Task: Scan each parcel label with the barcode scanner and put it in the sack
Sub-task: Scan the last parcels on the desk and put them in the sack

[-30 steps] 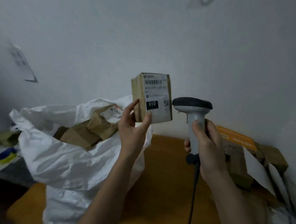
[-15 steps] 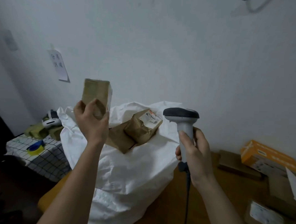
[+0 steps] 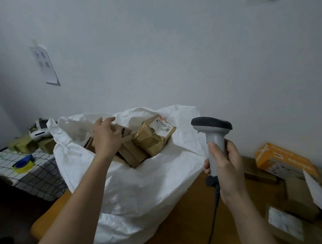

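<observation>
Reaching into the mouth of the white sack point(image 3: 136, 185) at the counter's point(image 3: 189, 223) left end, I am laying my left hand point(image 3: 106, 138) on a small brown parcel point(image 3: 122, 130) among the others, its fingers point(image 3: 109, 120) loosely spread over the top; whether they are gripping it, I cannot tell. I am holding the barcode scanner point(image 3: 213, 134) upright over the counter beside the sack, my right hand point(image 3: 226, 166) curling round its handle. More parcels, including an orange box point(image 3: 283, 160), are lying along the counter's right edge.
</observation>
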### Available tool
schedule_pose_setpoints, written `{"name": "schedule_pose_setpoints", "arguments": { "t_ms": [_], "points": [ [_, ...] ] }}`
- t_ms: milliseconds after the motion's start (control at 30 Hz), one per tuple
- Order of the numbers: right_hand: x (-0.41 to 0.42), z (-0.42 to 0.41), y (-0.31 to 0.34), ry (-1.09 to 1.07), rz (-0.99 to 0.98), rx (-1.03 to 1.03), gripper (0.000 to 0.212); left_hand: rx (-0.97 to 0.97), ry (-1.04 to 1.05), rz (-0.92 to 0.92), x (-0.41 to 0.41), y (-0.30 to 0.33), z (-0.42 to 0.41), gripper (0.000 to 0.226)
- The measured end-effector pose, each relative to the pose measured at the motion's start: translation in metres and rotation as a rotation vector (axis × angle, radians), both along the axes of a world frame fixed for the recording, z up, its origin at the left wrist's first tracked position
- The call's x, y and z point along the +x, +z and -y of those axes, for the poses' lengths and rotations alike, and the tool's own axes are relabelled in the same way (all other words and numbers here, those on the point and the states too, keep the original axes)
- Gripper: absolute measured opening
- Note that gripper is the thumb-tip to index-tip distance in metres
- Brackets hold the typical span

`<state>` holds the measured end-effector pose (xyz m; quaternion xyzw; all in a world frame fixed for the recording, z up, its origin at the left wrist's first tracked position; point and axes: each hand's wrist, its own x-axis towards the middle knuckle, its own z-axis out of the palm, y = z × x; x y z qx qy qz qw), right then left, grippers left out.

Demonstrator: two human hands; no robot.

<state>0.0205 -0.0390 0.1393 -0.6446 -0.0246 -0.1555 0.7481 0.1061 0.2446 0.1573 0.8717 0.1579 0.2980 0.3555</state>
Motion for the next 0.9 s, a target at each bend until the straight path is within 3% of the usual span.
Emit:
{"name": "schedule_pose_setpoints", "arguments": {
  "t_ms": [100, 267, 433, 567, 900],
  "points": [
    [-0.006, 0.024, 0.000, -0.058, 0.006, -0.006, 0.008, 0.001, -0.046, 0.110, -0.001, 0.010, 0.037, 0.032],
    [-0.028, 0.084, -0.015, -0.240, -0.045, -0.051, 0.012, 0.087, -0.322, 0.369, -0.012, 0.014, 0.140, 0.025],
    [-0.059, 0.161, -0.039, -0.438, -0.142, -0.019, 0.008, 0.156, -0.599, 0.432, -0.020, -0.018, 0.252, 0.019],
    [-0.086, 0.219, -0.057, -0.552, -0.239, 0.005, 0.012, 0.155, -0.782, 0.268, -0.032, -0.058, 0.340, 0.020],
    [-0.097, 0.343, -0.098, -0.682, -0.366, 0.017, 0.023, 0.214, -1.180, -0.529, -0.048, -0.154, 0.511, 0.051]
  ]
}}
